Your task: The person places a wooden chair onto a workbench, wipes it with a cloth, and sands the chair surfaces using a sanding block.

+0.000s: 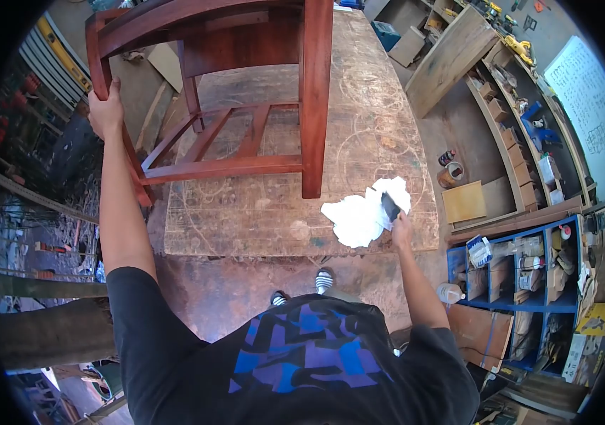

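Note:
A reddish-brown wooden chair frame (314, 106) rests on the worn wooden workbench (373, 99), tipped so its slatted part faces me. At the far left, my left hand (107, 112) is wrapped around one of the frame's legs. My right hand (402, 231) is low over the right front of the bench, its fingers closed on a dark flat piece (390, 206) whose kind I cannot make out. That piece lies against a crumpled white cloth or paper (356, 221) spread on the bench top. The right fingertips are partly hidden.
Wooden shelves (504, 145) with small boxes and tools line the right side. Below them stands a blue compartment rack (511, 304) with bottles. An open can (450, 175) sits right of the bench. Timber boards (47, 326) and clutter crowd the left.

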The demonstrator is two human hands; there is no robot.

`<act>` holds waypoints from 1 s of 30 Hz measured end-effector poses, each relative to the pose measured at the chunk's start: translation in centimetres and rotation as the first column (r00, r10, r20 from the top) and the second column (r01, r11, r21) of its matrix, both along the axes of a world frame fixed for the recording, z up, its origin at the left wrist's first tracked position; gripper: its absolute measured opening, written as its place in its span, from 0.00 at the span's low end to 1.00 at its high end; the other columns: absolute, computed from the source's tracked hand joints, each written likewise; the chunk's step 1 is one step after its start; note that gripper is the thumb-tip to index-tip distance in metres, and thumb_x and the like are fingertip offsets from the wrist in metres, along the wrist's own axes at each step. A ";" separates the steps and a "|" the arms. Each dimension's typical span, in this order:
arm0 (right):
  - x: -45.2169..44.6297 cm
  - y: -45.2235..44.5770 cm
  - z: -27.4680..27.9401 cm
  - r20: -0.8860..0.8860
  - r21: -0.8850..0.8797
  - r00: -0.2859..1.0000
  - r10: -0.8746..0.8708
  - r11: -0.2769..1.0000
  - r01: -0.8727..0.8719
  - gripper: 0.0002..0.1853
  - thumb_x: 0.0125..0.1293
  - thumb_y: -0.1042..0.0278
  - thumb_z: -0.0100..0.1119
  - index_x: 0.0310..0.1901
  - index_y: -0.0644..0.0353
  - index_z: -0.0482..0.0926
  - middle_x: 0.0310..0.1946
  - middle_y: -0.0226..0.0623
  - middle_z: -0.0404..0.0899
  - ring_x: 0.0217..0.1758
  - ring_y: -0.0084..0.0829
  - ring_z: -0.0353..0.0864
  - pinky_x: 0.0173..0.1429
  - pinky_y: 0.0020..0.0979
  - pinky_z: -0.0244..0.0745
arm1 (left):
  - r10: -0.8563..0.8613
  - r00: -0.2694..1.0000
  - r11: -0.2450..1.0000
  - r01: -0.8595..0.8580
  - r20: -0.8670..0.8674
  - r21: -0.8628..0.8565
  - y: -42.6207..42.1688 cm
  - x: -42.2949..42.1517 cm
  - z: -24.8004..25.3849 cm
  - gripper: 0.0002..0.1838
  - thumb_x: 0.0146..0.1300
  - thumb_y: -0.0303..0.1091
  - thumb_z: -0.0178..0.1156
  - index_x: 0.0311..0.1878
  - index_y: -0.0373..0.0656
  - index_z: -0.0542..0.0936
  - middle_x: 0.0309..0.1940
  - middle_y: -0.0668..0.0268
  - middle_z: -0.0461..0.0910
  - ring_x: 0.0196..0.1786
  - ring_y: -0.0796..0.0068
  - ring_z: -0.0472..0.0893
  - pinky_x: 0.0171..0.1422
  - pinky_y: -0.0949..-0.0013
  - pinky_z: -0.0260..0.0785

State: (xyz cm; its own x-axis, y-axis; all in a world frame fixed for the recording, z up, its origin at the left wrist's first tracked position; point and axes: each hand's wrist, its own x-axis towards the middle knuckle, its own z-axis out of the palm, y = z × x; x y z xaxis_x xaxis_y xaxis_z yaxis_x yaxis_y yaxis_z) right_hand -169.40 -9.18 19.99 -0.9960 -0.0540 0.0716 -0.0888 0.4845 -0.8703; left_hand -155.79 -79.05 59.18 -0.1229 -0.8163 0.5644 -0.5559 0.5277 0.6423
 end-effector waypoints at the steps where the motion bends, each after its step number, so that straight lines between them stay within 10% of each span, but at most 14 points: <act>1: -0.4 0.1 0.6 0.071 -0.188 0.997 -0.027 0.981 0.040 0.26 0.59 0.76 0.44 0.59 0.68 0.79 0.34 0.32 0.81 0.29 0.23 0.75 0.36 0.27 0.73 | -0.002 1.000 1.000 0.002 -0.001 -0.003 0.0 0.0 -0.1 0.36 0.57 0.72 0.61 0.58 0.53 0.80 0.51 0.56 0.85 0.58 0.48 0.82 0.61 0.50 0.71; 10: -0.5 0.5 4.4 0.137 -0.026 0.980 -0.146 0.988 0.151 0.17 0.59 0.72 0.69 0.50 0.69 0.85 0.37 0.38 0.87 0.36 0.25 0.83 0.40 0.26 0.76 | -0.022 0.999 1.000 0.022 -0.025 0.002 0.4 0.3 0.0 0.36 0.57 0.71 0.61 0.57 0.52 0.80 0.52 0.56 0.85 0.59 0.49 0.81 0.62 0.51 0.71; 13: -2.4 2.0 1.8 0.214 -0.237 0.966 -0.144 0.952 0.194 0.18 0.60 0.73 0.69 0.52 0.69 0.84 0.37 0.37 0.87 0.34 0.25 0.83 0.41 0.28 0.77 | -0.013 1.000 1.000 0.013 -0.028 -0.003 0.7 0.3 0.0 0.36 0.58 0.71 0.61 0.56 0.51 0.80 0.52 0.56 0.85 0.58 0.48 0.81 0.61 0.51 0.71; 22: 1.5 0.3 2.1 -0.225 0.313 0.973 -0.058 0.941 0.129 0.12 0.57 0.71 0.64 0.42 0.62 0.86 0.39 0.45 0.87 0.42 0.40 0.86 0.51 0.35 0.78 | -0.011 0.999 0.999 0.010 -0.043 -0.031 0.4 0.5 -0.4 0.36 0.57 0.72 0.61 0.54 0.50 0.79 0.49 0.54 0.85 0.57 0.46 0.82 0.60 0.49 0.71; 26: 1.7 -0.9 5.3 0.078 0.253 0.997 -0.028 0.967 0.008 0.12 0.57 0.73 0.60 0.43 0.62 0.86 0.37 0.42 0.87 0.38 0.35 0.85 0.48 0.33 0.77 | 0.001 1.000 1.000 -0.002 -0.029 -0.028 0.3 0.4 -0.8 0.34 0.58 0.71 0.61 0.54 0.51 0.79 0.48 0.52 0.85 0.55 0.45 0.82 0.58 0.48 0.72; 29: -2.3 -4.0 8.6 0.158 -0.431 0.984 0.084 0.902 -0.008 0.12 0.59 0.77 0.58 0.44 0.64 0.86 0.35 0.35 0.85 0.37 0.28 0.83 0.44 0.32 0.75 | 0.036 0.999 0.999 -0.037 -0.035 -0.012 0.7 0.3 -0.1 0.33 0.59 0.70 0.61 0.53 0.51 0.78 0.46 0.51 0.85 0.54 0.44 0.83 0.56 0.48 0.72; 30: -3.0 -5.7 13.2 0.134 -0.397 0.976 0.169 0.912 -0.103 0.13 0.61 0.79 0.56 0.46 0.66 0.85 0.33 0.28 0.81 0.35 0.24 0.79 0.42 0.29 0.73 | 0.041 0.999 0.999 -0.041 -0.027 0.000 1.1 0.3 0.0 0.33 0.59 0.69 0.61 0.53 0.50 0.78 0.46 0.51 0.85 0.53 0.43 0.83 0.56 0.48 0.72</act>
State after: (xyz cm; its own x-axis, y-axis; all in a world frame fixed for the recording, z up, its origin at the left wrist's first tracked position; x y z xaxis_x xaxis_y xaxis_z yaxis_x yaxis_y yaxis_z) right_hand -172.38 -14.91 33.16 -0.9805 -0.1906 -0.0475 0.0285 0.1014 -0.9944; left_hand -155.48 -77.98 59.19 -0.0740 -0.8198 0.5678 -0.5592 0.5055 0.6571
